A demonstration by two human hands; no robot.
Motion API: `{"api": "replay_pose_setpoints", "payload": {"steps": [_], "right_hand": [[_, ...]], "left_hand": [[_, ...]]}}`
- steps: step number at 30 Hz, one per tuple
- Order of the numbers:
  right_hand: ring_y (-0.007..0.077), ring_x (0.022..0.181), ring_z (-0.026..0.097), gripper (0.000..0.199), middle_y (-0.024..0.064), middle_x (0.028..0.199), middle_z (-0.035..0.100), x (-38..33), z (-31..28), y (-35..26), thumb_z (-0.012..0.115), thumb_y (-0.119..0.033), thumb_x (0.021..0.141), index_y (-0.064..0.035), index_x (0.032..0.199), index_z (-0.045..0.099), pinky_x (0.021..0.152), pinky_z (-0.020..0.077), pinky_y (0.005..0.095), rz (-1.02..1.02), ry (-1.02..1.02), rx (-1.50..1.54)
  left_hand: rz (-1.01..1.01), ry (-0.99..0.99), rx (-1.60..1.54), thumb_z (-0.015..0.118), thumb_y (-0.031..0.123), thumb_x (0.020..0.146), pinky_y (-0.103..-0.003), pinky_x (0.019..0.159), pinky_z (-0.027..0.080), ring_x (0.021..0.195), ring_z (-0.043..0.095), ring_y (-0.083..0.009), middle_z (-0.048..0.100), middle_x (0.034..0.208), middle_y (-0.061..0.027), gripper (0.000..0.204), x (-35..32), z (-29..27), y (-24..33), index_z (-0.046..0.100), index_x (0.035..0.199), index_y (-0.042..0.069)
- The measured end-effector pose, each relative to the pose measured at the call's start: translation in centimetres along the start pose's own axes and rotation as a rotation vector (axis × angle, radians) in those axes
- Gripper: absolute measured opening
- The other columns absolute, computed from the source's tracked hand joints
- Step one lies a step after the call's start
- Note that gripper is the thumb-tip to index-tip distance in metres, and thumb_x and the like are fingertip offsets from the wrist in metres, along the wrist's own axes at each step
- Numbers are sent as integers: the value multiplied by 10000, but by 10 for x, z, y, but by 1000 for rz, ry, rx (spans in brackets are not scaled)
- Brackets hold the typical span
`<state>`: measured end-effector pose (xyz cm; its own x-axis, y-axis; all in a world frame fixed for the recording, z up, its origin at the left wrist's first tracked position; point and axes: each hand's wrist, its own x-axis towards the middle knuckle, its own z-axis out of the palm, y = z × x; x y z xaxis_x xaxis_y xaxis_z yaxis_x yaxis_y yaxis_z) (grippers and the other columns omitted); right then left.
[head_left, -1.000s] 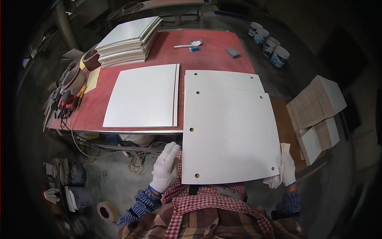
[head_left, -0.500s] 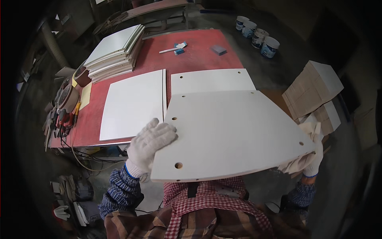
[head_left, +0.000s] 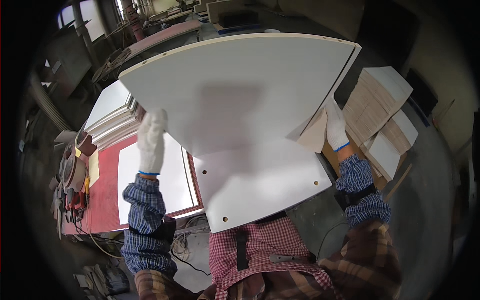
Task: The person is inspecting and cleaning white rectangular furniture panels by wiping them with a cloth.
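Observation:
A large white panel (head_left: 235,70) with a curved far edge is tilted up in front of me, its glossy face toward me. My left hand (head_left: 152,140), in a white glove, is closed at its left edge, fingers partly hidden. My right hand (head_left: 336,125), also gloved, grips the right edge. A beige sheet (head_left: 314,134), perhaps cloth or sandpaper, hangs beside that hand. Below the tilted panel lies another white panel (head_left: 270,195) with round holes near its corners; its far part is hidden.
White panels (head_left: 160,175) lie on the red table (head_left: 107,185) at the left, near a stack of panels (head_left: 110,112). Sanding rolls (head_left: 75,172) and a red power tool (head_left: 75,200) sit at the table's left edge. Stacked boards (head_left: 380,100) stand at the right.
The upper panel, flat with its holed face showing before, is now raised and tilted, its far edge high. Both hands have moved up along its sides.

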<state>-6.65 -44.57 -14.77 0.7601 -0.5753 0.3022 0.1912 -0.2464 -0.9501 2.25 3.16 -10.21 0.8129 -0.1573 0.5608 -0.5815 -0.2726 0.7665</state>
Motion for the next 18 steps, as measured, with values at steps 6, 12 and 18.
{"api": "replay_pose_setpoints", "payload": {"steps": [6,12,18], "right_hand": [[160,1119,604,486,66,1211,642,26,13,23,496,-364,1091,21,1376,580,968,492,288,39,82,33],[277,1054,637,540,143,1126,710,-1,7,13,459,-452,1076,19,1259,648,956,467,396,24,-9,-92],[381,996,639,526,214,1039,699,-39,0,38,458,-471,1055,7,1107,670,929,471,436,81,-151,-565]], "left_hand": [[-148,41,-101,519,562,1048,-292,892,469,988,576,-152,648,1085,-68,647,-38,69,-51,588,1304,-28],[-359,127,16,485,542,1065,-306,828,472,864,583,-164,656,888,-52,567,-101,65,-24,655,1074,0],[-580,70,112,453,487,1063,-374,852,490,884,639,-263,683,922,-135,511,-169,67,-6,639,1070,11]]}}
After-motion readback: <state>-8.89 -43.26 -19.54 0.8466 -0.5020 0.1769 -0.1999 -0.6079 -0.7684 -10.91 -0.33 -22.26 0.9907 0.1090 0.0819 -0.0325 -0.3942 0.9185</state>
